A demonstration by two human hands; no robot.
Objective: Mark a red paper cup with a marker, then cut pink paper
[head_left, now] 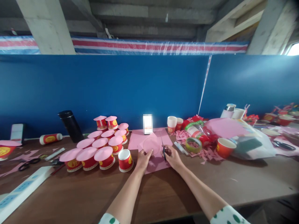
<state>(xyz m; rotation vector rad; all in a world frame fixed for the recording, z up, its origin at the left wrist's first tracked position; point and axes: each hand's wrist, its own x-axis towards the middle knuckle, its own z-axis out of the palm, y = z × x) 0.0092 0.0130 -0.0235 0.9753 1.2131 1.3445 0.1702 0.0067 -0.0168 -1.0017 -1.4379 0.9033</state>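
Note:
My left hand point(143, 159) holds a round pink paper disc point(151, 145) by its lower edge, lifted a little over pink paper sheets point(140, 138) on the brown table point(163, 193). My right hand point(172, 156) grips small scissors point(163, 148), their blades pointing up along the disc's right edge. Just left of my left hand stands an upside-down red paper cup point(125, 160) with no pink top.
Several red cups capped with pink discs point(100, 147) crowd the left middle. A black flask point(70, 125), a glue bottle point(50, 138), black scissors point(29, 162) and a power strip point(22, 189) lie left. Tape roll point(193, 144), red cup point(225, 147), plastic bags and pink scraps sit right.

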